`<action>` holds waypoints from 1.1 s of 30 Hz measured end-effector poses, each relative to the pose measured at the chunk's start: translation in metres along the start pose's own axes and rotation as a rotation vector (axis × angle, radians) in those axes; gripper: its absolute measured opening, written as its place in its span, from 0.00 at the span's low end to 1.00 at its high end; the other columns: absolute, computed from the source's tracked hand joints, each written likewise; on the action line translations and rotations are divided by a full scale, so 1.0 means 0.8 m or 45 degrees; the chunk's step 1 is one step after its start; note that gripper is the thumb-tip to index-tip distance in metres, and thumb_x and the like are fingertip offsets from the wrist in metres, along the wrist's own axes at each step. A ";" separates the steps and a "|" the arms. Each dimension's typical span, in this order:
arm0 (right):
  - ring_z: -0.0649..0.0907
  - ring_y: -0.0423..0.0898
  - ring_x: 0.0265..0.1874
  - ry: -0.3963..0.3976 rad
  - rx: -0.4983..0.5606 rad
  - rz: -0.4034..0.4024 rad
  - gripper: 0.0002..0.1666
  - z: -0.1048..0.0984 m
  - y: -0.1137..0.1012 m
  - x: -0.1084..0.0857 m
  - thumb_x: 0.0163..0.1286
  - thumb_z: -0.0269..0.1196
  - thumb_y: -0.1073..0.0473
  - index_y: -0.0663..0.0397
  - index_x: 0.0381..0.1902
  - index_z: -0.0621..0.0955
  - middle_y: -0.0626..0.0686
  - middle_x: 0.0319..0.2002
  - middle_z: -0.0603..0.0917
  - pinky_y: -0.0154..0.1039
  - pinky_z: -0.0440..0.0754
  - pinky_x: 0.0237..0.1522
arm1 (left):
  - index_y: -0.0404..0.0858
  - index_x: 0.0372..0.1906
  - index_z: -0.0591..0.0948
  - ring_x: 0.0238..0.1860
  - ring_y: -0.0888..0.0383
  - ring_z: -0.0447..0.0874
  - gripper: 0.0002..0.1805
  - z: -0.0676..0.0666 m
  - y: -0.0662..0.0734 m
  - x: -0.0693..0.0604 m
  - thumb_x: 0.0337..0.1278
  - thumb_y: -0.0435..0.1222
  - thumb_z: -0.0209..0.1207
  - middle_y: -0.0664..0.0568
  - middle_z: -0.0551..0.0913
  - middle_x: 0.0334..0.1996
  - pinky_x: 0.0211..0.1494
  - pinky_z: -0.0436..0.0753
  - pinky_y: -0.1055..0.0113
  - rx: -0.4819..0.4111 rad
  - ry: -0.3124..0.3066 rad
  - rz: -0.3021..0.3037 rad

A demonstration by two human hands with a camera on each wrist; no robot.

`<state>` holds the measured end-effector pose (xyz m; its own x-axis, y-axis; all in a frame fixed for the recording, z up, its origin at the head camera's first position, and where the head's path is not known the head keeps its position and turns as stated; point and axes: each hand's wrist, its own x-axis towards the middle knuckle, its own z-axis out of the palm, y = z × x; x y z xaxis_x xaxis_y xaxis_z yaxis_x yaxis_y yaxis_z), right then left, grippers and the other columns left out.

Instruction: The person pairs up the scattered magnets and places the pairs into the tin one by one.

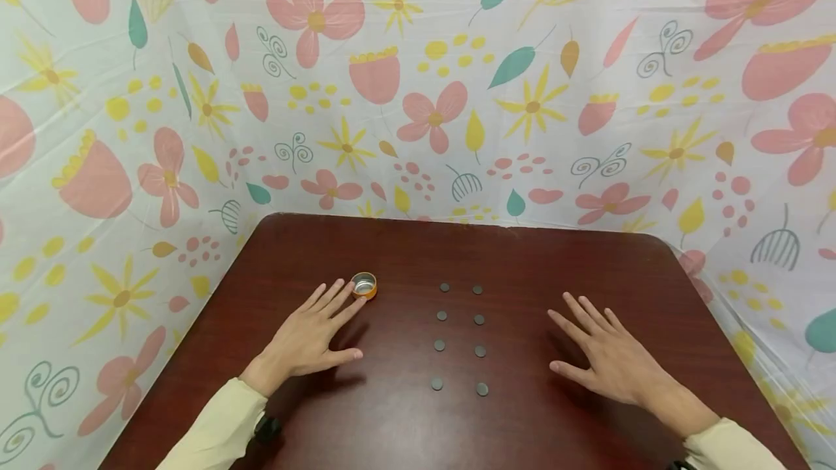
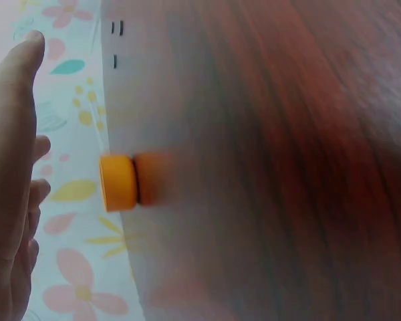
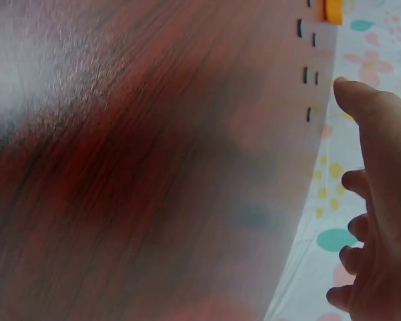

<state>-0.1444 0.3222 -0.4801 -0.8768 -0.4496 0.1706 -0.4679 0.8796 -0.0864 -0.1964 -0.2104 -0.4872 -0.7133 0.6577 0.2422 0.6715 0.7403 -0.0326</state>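
Eight discs in two columns

Our left hand spreads near the orange tin; our right hand spreads too, and both grasp nothing. All discs lie on the table, none inside the tin. Whether handling is beginning or finished, we cannot tell.

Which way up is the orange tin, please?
The orange tin is upright: the head view looks down through its open top into its silvery inside.

orange container at ten o'clock from grey, perhaps black, discs; red-brown table; pink-and-yellow flowered cloth at twelve!
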 end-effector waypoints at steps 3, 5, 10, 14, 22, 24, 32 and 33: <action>0.62 0.64 0.76 0.006 0.045 -0.035 0.47 -0.004 -0.008 0.001 0.69 0.64 0.31 0.44 0.78 0.68 0.59 0.81 0.56 0.56 0.47 0.79 | 0.46 0.79 0.66 0.80 0.45 0.54 0.48 -0.003 0.006 0.006 0.62 0.70 0.54 0.42 0.61 0.79 0.79 0.57 0.47 0.006 -0.008 0.071; 0.65 0.65 0.75 0.031 0.072 -0.075 0.46 -0.005 -0.014 0.002 0.68 0.67 0.34 0.46 0.77 0.69 0.60 0.80 0.58 0.44 0.41 0.80 | 0.46 0.79 0.65 0.80 0.45 0.55 0.48 -0.005 0.010 0.010 0.63 0.69 0.55 0.43 0.60 0.79 0.80 0.57 0.48 -0.003 -0.016 0.109; 0.72 0.58 0.71 0.052 0.134 -0.156 0.43 0.003 -0.029 0.006 0.67 0.70 0.39 0.49 0.74 0.73 0.58 0.78 0.62 0.32 0.45 0.78 | 0.44 0.80 0.64 0.79 0.48 0.57 0.48 -0.004 0.024 0.019 0.63 0.67 0.57 0.46 0.60 0.79 0.80 0.58 0.51 -0.088 -0.045 0.183; 0.78 0.55 0.66 0.060 0.192 -0.187 0.40 0.014 -0.039 0.008 0.67 0.70 0.38 0.50 0.71 0.76 0.58 0.76 0.67 0.46 0.79 0.62 | 0.44 0.79 0.66 0.78 0.47 0.60 0.47 0.004 0.036 0.028 0.63 0.66 0.59 0.46 0.67 0.76 0.77 0.64 0.52 -0.199 -0.042 0.216; 0.85 0.55 0.57 0.090 0.316 -0.285 0.34 0.035 -0.057 0.017 0.67 0.72 0.43 0.54 0.65 0.82 0.63 0.68 0.77 0.42 0.87 0.41 | 0.44 0.70 0.78 0.70 0.50 0.74 0.41 0.027 0.057 0.045 0.62 0.67 0.58 0.55 0.79 0.67 0.66 0.78 0.51 -0.463 -0.005 0.256; 0.81 0.57 0.62 0.107 0.324 -0.308 0.32 0.039 -0.061 0.019 0.66 0.73 0.44 0.53 0.62 0.84 0.61 0.65 0.79 0.47 0.87 0.46 | 0.44 0.68 0.80 0.68 0.50 0.77 0.40 0.032 0.061 0.047 0.62 0.67 0.59 0.56 0.81 0.65 0.65 0.79 0.53 -0.515 0.001 0.270; 0.83 0.47 0.54 0.130 0.444 -0.346 0.24 0.050 -0.073 0.024 0.60 0.77 0.49 0.51 0.52 0.89 0.49 0.52 0.85 0.42 0.86 0.45 | 0.47 0.62 0.85 0.60 0.63 0.81 0.33 0.048 0.079 0.056 0.57 0.62 0.66 0.62 0.85 0.57 0.64 0.79 0.60 -0.735 -0.042 0.239; 0.82 0.43 0.51 0.135 0.460 -0.347 0.23 0.052 -0.074 0.024 0.59 0.78 0.49 0.50 0.51 0.90 0.46 0.50 0.85 0.38 0.85 0.44 | 0.47 0.61 0.86 0.59 0.64 0.81 0.32 0.052 0.081 0.057 0.58 0.62 0.67 0.63 0.85 0.56 0.63 0.79 0.61 -0.760 -0.050 0.236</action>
<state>-0.1380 0.2550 -0.5124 -0.7092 -0.6219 0.3322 -0.7048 0.6126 -0.3577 -0.1939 -0.1269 -0.5185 -0.5732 0.7808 0.2486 0.7733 0.4152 0.4791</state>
